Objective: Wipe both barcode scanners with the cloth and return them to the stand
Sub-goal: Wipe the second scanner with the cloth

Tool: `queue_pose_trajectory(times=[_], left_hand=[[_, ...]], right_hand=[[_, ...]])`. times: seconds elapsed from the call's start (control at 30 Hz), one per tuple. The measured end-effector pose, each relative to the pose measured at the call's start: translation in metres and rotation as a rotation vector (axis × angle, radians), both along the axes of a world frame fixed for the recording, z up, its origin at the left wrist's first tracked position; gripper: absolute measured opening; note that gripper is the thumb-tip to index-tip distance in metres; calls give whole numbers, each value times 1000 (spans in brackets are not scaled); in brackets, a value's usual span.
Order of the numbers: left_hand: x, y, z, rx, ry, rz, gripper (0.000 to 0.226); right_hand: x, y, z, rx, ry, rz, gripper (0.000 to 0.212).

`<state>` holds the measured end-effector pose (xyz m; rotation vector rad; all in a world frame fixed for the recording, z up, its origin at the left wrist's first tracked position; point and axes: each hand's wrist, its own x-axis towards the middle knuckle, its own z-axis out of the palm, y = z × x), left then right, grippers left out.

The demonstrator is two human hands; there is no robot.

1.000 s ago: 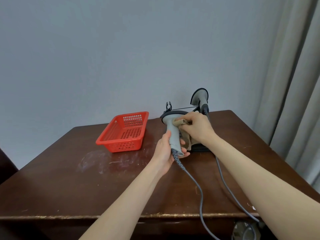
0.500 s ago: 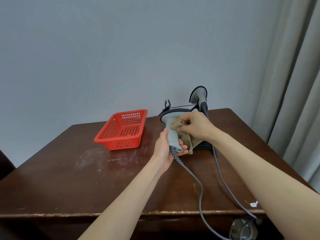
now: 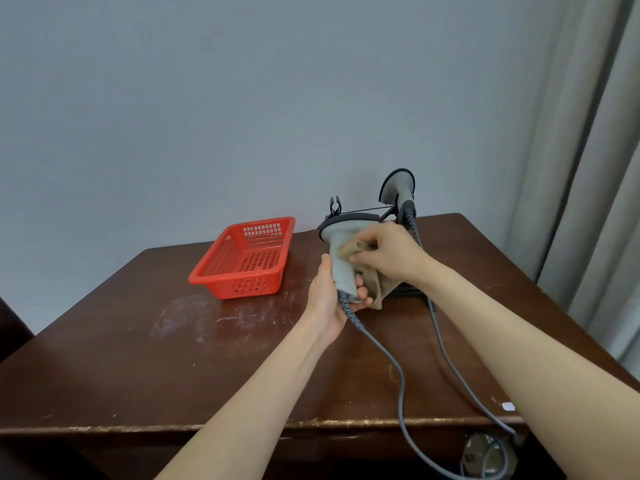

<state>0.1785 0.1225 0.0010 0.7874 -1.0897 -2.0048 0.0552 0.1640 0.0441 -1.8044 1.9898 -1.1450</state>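
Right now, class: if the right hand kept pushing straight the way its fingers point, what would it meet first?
The right hand points leftward, pressing the cloth against the held scanner, so cloth and scanner handle come first. Beyond them, probably the left hand; depth is unclear.

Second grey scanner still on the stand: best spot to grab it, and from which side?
Judging by its pose, take the second grey barcode scanner by its narrow handle just below the wide head, coming from the front right. The handle stands nearly upright, and the black stand's wire arm blocks the left.

L hand (image 3: 327,299) curled, gripping; R hand (image 3: 388,252) pinched, forearms extended
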Motion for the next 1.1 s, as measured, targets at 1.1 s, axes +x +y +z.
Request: queue_pose_trajectory(times=[1.1], left_hand=[[-9,2,3,-25,-52,73,54]], right_hand=[[-4,-6,2,-47,11,-94,8]])
